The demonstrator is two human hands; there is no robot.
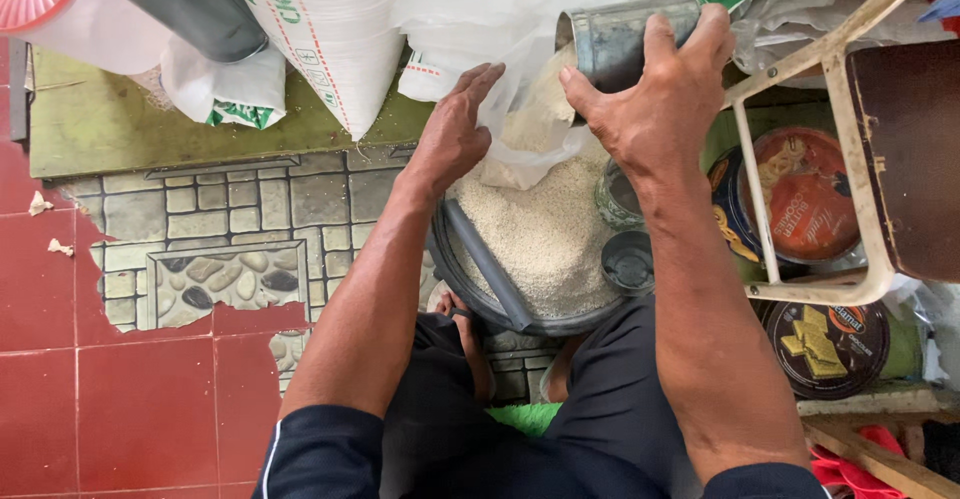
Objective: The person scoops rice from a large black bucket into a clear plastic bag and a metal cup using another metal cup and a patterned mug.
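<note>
Left hand (452, 134) fingers pinch the clear plastic bag (520, 109) mouth open, right hand (655, 99) grasps a tilted metal can (620, 39) just beyond (over the rice tub (540, 239)); slack film could fold, spilling grain.

Two round biscuit tins (808, 199) sit beneath a wooden stool (880, 159) frame.
</note>
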